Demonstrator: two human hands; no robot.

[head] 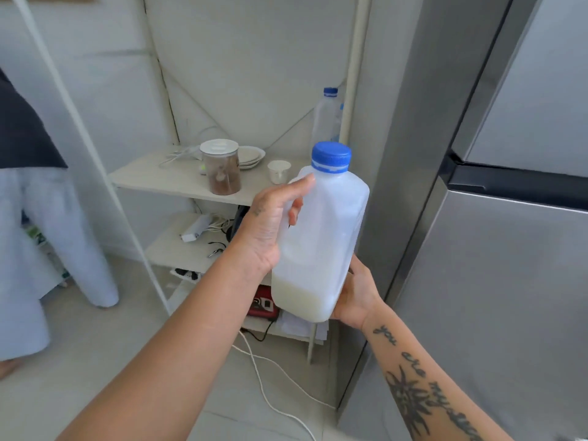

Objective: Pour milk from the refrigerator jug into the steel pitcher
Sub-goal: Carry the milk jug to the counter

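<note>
Your left hand (270,224) grips the jug (321,237) by its handle side; your right hand (356,291) cups its base, milk (302,297) pooled low just beside that palm, blue cap (331,156) on.

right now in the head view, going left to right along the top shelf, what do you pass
white cable → lidded jar of brown powder → stacked shallow dishes → small white cup → clear water bottle with blue cap, standing farther back. The milk jug, held in front by left hand and right hand, hides the shelf's right end.
</note>
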